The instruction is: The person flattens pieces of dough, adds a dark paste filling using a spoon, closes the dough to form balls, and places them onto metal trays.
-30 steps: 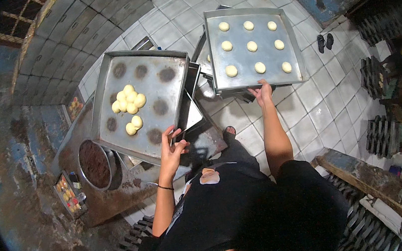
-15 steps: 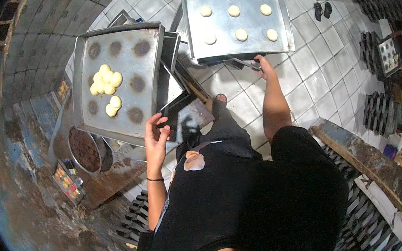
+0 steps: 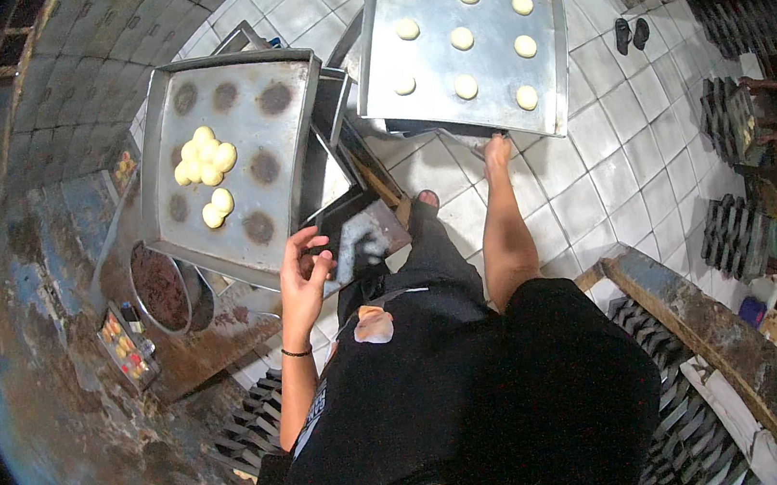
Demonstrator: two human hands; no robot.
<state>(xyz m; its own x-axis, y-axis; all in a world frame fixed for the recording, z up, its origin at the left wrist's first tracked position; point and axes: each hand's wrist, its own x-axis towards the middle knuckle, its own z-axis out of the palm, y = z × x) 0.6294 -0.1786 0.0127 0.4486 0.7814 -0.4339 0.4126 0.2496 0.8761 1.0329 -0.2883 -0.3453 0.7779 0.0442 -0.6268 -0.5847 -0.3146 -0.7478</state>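
A metal baking tray with several pale dough balls spaced in rows is at the upper middle, turned at a slant. My right hand reaches to its near edge, and its fingers are hidden there below the rim. To the left sits a second metal tray, marked with dark round stains. It carries a cluster of dough balls and a smaller group just below. Beside this tray's near right corner, my left hand is open, fingers loosely curled and thumb apart, with nothing seen in it.
More metal trays are stacked under the left one. A round pot of brown crumbly material and a box of small colourful items stand at the left. A worn bench is at the lower right; black sandals lie on the tiled floor.
The tray with the spaced dough balls has turned clockwise, its near right corner coming closer. My right hand has shifted slightly left and nearer, its fingers now out of sight. My left hand has barely moved.
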